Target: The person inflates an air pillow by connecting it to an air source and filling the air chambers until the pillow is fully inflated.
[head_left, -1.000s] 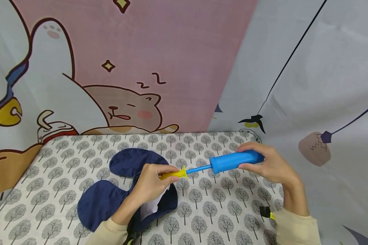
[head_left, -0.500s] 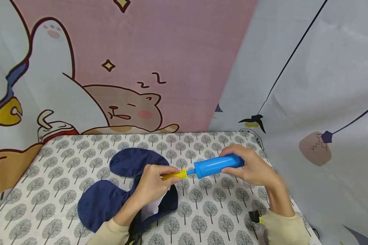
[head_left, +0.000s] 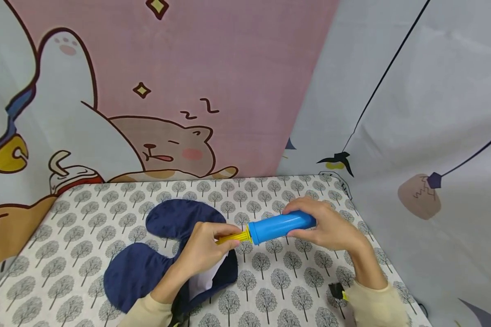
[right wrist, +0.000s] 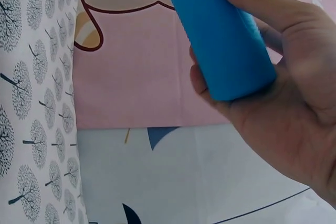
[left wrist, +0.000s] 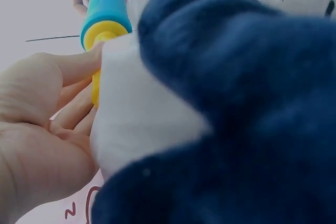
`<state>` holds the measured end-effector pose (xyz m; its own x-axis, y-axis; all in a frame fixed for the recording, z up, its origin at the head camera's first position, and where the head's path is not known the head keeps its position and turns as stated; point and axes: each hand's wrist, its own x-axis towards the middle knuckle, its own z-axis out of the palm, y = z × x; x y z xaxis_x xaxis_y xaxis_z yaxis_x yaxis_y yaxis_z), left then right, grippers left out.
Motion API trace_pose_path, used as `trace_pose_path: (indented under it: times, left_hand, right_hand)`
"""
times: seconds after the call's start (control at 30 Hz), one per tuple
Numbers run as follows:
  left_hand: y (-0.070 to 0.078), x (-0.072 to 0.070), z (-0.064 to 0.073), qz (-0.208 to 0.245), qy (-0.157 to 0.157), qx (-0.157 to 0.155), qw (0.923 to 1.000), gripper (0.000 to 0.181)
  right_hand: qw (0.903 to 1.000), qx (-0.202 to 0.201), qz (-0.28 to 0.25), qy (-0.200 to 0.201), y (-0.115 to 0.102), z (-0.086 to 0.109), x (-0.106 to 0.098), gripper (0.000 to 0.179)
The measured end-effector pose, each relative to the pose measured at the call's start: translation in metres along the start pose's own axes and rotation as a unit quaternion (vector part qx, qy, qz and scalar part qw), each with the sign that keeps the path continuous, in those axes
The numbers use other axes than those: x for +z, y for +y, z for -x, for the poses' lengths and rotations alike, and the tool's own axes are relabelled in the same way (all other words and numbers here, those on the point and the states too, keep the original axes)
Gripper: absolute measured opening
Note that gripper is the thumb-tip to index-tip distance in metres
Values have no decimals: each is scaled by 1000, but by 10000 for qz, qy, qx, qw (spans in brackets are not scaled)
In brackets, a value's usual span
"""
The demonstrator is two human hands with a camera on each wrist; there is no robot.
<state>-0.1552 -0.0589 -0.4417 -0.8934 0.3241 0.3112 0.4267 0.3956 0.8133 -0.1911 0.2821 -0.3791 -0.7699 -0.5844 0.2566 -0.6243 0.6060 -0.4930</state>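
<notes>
A blue hand air pump [head_left: 276, 227] with a yellow nozzle end [head_left: 237, 236] is held slightly tilted above the cloth. My left hand [head_left: 206, 245] pinches the yellow end between thumb and fingers. My right hand [head_left: 323, 222] grips the blue barrel, also seen as the pump [right wrist: 220, 35] in the right wrist view. Under my left hand lies a navy plush piece [head_left: 139, 274] with rounded lobes, like a neck pillow cover. White material [left wrist: 142, 103] emerges from its opening, close to my left fingers. The nozzle's tip is hidden.
A tree-patterned cloth [head_left: 286, 277] covers the table. Behind it hangs a curtain [head_left: 245, 91] with cartoon animals, and a pale grey sheet [head_left: 454, 113] at the right. A black strap end [head_left: 336, 290] sits by my right sleeve.
My right hand has moved left with the blue barrel, sliding it over the thin rod until it meets the yellow end. My left hand has stayed nearly still.
</notes>
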Motion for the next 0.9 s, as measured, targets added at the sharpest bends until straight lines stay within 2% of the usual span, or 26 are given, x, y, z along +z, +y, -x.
trace_pose_path:
  times: [0.2,0.27,0.57,0.9]
  left_hand:
    - [-3,-4,-1,-62,-81,155,9998,23]
    - [-4,-5,-1,-72,-79,150,9998,22]
    - [-4,-9,-1,-232,-82,129,9996,22]
    - [-4,-7,-1,-195,-8,164,9997,23]
  right_hand:
    - [9991,-349,16,245,7,4,-10,48]
    - [9987,-346,67,369,10,7,-14,49]
    - [9978,195,133,614,21,23,-31,51]
    - [9967,354,362,635,27,32,-45,50]
